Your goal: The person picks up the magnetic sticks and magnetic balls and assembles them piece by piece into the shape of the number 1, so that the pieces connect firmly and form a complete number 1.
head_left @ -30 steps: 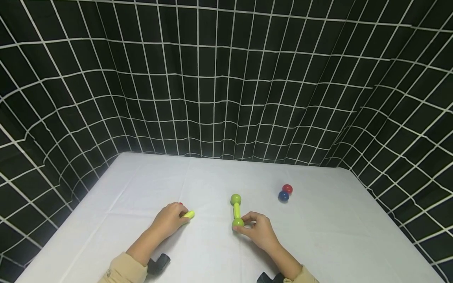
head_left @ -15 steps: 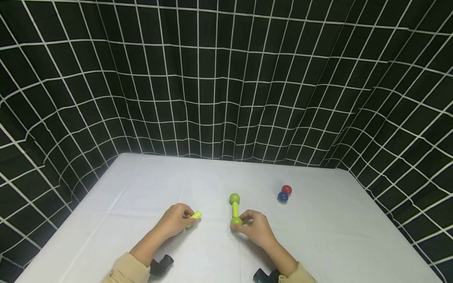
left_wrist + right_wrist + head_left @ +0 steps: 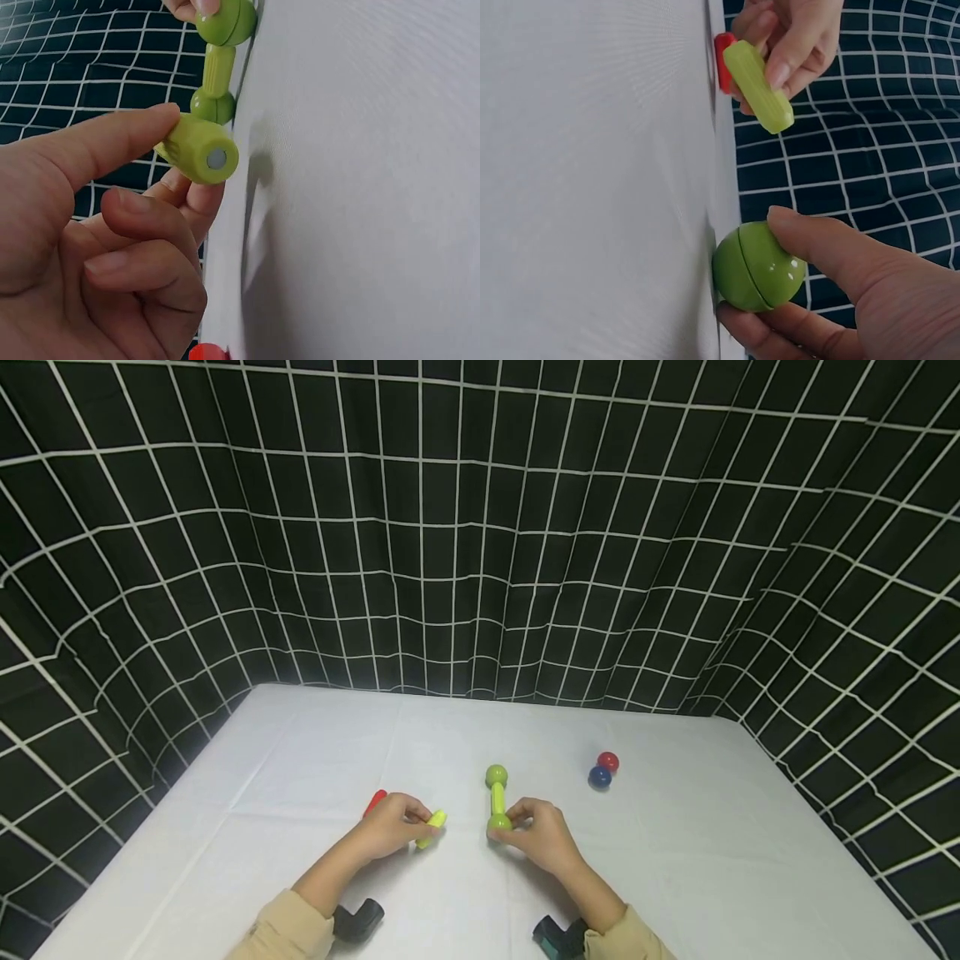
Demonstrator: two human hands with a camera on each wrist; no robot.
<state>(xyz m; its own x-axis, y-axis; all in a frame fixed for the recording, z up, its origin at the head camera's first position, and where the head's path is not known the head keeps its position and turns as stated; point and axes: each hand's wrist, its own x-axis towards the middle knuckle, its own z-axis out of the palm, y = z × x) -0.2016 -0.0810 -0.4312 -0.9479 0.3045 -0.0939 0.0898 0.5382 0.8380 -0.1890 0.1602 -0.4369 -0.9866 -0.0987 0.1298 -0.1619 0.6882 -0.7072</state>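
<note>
My left hand (image 3: pixel 392 828) pinches a yellow-green magnetic rod (image 3: pixel 431 829) between thumb and fingers, just above the white cloth. In the left wrist view a round silver disc (image 3: pixel 216 158) shows in the rod's end. A short gap to the right, my right hand (image 3: pixel 546 837) grips the near green ball (image 3: pixel 759 266), thumb on one side and fingers on the other. This ball is joined by a second yellow-green rod (image 3: pixel 498 798) to a far green ball (image 3: pixel 496 776), making a dumbbell shape. Behind my left hand lies a red rod (image 3: pixel 375 802), partly hidden.
To the right, a red ball (image 3: pixel 608 762) and a dark blue ball (image 3: pixel 600 777) sit side by side on the white tablecloth (image 3: pixel 697 827). Black curtains with a white grid (image 3: pixel 465 543) surround the table's back and sides. Dark devices (image 3: pixel 358 921) sit at both wrists.
My left hand has moved to the right with its yellow-green rod, closer to the dumbbell shape, and the red rod has come into sight behind it. My right hand keeps its grip, nearly still.
</note>
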